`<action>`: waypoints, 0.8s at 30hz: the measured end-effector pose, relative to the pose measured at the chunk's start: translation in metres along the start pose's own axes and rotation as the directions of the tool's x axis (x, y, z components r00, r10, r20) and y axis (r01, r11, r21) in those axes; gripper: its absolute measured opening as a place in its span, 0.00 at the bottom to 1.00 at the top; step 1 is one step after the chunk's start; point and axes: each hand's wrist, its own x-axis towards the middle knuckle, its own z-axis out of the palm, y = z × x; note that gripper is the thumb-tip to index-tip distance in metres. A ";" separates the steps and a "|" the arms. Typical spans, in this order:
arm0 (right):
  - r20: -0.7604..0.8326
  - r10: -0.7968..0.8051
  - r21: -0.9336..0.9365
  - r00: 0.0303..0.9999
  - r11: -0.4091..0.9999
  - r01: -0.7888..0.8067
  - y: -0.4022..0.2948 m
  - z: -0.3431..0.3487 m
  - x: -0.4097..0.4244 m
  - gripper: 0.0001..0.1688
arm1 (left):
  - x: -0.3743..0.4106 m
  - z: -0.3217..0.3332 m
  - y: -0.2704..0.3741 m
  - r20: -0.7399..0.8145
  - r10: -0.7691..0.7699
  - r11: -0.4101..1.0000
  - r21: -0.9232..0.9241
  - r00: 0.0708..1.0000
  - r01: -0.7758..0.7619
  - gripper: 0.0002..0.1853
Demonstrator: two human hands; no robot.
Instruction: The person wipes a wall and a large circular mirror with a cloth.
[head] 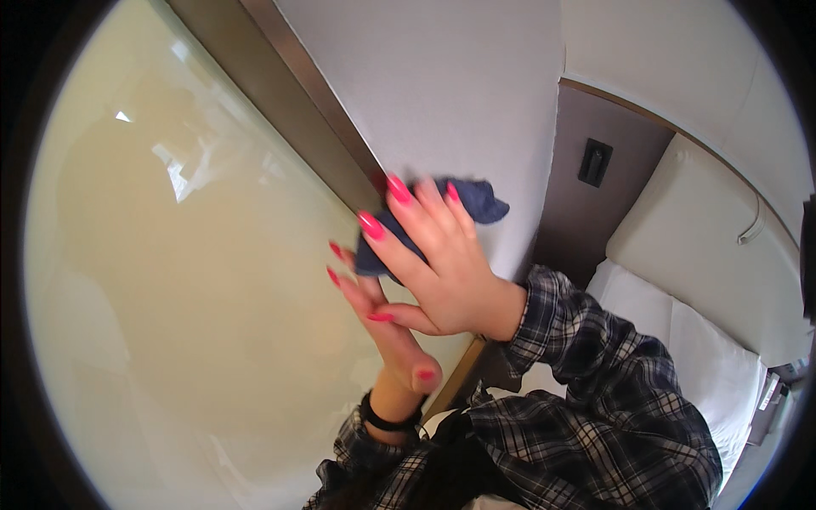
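Observation:
A crumpled dark blue cloth (481,201) lies under the spread fingers of my right hand (449,271), whose back faces me. One end of the cloth pokes out past the fingertips, and another edge shows near the thumb side. My left hand (392,338), with a black band (389,417) at the wrist, is raised just below and left of it. Its fingertips reach up beside the cloth's lower left edge, partly behind my right hand; whether they grip the cloth is hidden. Both hands are in front of a glossy pale yellow panel (191,287) and its brown metal frame (319,108).
Reflections show on the yellow panel. A pale grey wall (440,83) adjoins the frame. To the right, a black fitting (595,162) is on a darker wall. A cream padded headboard (688,236) stands behind white bedding (707,331). A brown-edged curved panel (676,57) is at upper right.

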 end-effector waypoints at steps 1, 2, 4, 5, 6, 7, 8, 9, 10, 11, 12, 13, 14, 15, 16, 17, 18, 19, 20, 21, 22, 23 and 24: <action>0.024 0.005 -0.029 1.000 1.000 -0.004 0.006 0.007 -0.015 0.47 | -0.003 0.005 0.003 -0.063 0.016 0.999 0.033 0.998 -0.014 0.63; 0.025 0.010 -0.062 1.000 0.998 -0.008 0.013 0.012 -0.028 0.45 | -0.008 0.005 0.009 -0.067 -0.005 0.997 0.070 0.998 0.009 0.62; -0.018 0.007 -0.118 1.000 0.993 -0.010 0.019 0.027 -0.057 0.42 | -0.020 -0.003 0.014 -0.020 0.007 0.982 0.191 1.000 -0.004 0.57; -0.054 -0.006 -0.128 0.999 0.992 -0.001 0.019 0.035 -0.078 0.41 | -0.031 -0.008 0.017 0.054 0.020 0.973 0.229 0.998 -0.032 0.55; -0.062 -0.037 -0.176 0.997 0.984 0.026 0.024 0.041 -0.093 0.39 | -0.035 -0.015 0.017 0.133 0.022 0.966 0.252 0.991 -0.055 0.53; -0.066 -0.071 -0.224 0.995 0.973 0.055 0.031 0.047 -0.108 0.38 | -0.036 -0.020 0.016 0.208 0.021 0.958 0.274 0.978 -0.079 0.51; -0.064 -0.099 -0.274 0.993 0.959 0.078 0.037 0.051 -0.121 0.36 | -0.033 -0.022 0.015 0.224 0.081 0.953 0.267 0.971 -0.141 0.46; -0.033 -0.087 -0.273 0.996 0.959 0.074 0.044 0.053 -0.136 0.36 | -0.029 -0.025 0.017 0.243 0.036 0.954 0.279 0.969 -0.106 0.46; 0.000 -0.075 -0.272 0.997 0.960 0.072 0.051 0.052 -0.148 0.35 | -0.027 -0.028 0.020 0.260 -0.010 0.955 0.290 0.966 -0.069 0.46; 0.034 -0.062 -0.271 0.998 0.960 0.069 0.056 0.053 -0.161 0.35 | -0.025 -0.030 0.023 0.276 -0.056 0.953 0.301 0.960 -0.031 0.46; 0.013 -0.073 -0.232 0.997 0.970 0.074 0.058 0.051 -0.163 0.34 | -0.025 -0.028 0.024 0.221 -0.069 0.955 0.298 0.973 0.000 0.41; 0.027 -0.055 -0.212 0.998 0.975 0.060 0.060 0.050 -0.165 0.34 | -0.027 -0.030 0.023 0.204 -0.057 0.951 0.310 0.977 -0.009 0.40; 0.041 -0.037 -0.193 0.998 0.980 0.044 0.062 0.048 -0.167 0.34 | -0.030 -0.032 0.020 0.188 -0.045 0.947 0.322 0.981 -0.018 0.39; 0.060 -0.013 -0.181 0.998 0.983 0.024 0.063 0.043 -0.169 0.34 | -0.035 -0.032 0.018 0.175 -0.035 0.945 0.327 0.984 -0.025 0.38; 0.072 -0.016 -0.141 0.997 0.990 0.026 0.062 0.035 -0.161 0.33 | -0.036 -0.034 0.021 0.206 -0.062 0.937 0.349 0.977 -0.014 0.38; 0.069 0.045 -0.093 0.997 0.995 -0.038 0.060 0.026 -0.154 0.33 | -0.037 -0.036 0.025 0.237 -0.089 0.929 0.370 0.967 -0.005 0.38; 0.059 0.102 -0.048 0.993 0.994 -0.099 0.059 0.015 -0.143 0.33 | -0.034 -0.039 0.028 0.272 -0.107 0.920 0.392 0.956 -0.008 0.38; 0.041 0.158 0.002 0.987 0.987 -0.158 0.057 0.003 -0.129 0.30 | -0.035 -0.042 0.028 0.284 -0.084 0.919 0.394 0.955 -0.036 0.35; -0.011 0.172 0.035 0.985 0.985 -0.172 0.054 -0.014 -0.107 0.28 | -0.036 -0.045 0.027 0.294 -0.062 0.916 0.395 0.954 -0.062 0.33; -0.079 0.157 0.058 0.984 0.986 -0.153 0.048 -0.031 -0.080 0.26 | -0.036 -0.048 0.027 0.305 -0.036 0.913 0.397 0.952 -0.093 0.31; -0.145 0.106 0.060 0.984 0.993 -0.098 0.041 -0.045 -0.050 0.24 | -0.036 -0.050 0.027 0.328 -0.041 0.908 0.407 0.944 -0.102 0.29; -0.199 0.026 0.035 0.980 0.999 -0.019 0.035 -0.057 -0.019 0.22 | -0.034 -0.051 0.027 0.349 -0.050 0.904 0.415 0.936 -0.106 0.27; -0.226 -0.080 -0.022 0.971 0.997 0.077 0.029 -0.066 0.010 0.19 | -0.035 -0.052 0.026 0.371 -0.064 0.901 0.421 0.927 -0.106 0.25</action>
